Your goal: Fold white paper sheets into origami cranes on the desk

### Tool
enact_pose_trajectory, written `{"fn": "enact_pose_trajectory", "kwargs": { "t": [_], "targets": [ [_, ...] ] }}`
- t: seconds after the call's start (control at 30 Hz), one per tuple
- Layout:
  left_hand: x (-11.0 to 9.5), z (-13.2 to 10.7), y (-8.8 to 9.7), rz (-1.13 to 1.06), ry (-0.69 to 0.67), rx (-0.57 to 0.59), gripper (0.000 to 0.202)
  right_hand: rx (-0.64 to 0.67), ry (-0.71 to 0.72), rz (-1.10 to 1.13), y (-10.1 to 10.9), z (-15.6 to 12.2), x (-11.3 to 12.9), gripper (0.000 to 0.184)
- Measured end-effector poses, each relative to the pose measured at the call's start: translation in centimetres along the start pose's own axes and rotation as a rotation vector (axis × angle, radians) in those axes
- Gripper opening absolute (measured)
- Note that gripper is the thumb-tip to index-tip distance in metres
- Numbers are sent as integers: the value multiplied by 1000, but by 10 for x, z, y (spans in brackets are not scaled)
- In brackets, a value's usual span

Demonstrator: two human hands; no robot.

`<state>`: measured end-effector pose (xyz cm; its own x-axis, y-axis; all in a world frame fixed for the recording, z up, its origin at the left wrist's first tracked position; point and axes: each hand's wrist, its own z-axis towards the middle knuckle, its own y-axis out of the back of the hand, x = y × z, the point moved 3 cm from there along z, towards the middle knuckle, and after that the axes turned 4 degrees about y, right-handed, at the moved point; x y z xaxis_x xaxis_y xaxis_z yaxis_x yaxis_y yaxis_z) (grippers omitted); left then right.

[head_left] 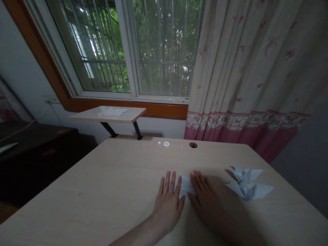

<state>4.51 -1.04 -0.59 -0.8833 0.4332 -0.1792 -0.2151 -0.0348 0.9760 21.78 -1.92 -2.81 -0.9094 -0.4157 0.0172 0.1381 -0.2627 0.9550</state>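
Note:
A small sheet of white paper [185, 186] lies flat on the light wooden desk [107, 191]. My left hand [169, 201] rests palm down on the paper's left side, fingers stretched out and together. My right hand [205, 200] lies flat on its right side, fingers extended, thumb touching the paper's lower edge. Most of the paper is hidden under both hands. To the right of my right hand sit folded white paper figures [247, 184], apart from my hands.
A raised small shelf [110, 114] with a white sheet stands at the desk's back edge under the window. A round cable hole [193, 145] is in the desk top. A pink-bordered curtain [251, 75] hangs at right. Dark furniture [33, 150] stands at left.

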Motion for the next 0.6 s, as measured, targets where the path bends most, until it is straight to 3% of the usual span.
{"fn": "enact_pose_trajectory", "kwargs": {
  "t": [0.17,0.4,0.6],
  "targets": [
    [3,1,-7,15,-28,-37,57,24,-8,20,0,1,-1,57],
    [10,1,0,27,-100,-39,57,20,-30,40,-2,1,-2,55],
    [13,2,-2,48,-102,-55,57,1,26,19,-5,3,-8,48]
  ]
}}
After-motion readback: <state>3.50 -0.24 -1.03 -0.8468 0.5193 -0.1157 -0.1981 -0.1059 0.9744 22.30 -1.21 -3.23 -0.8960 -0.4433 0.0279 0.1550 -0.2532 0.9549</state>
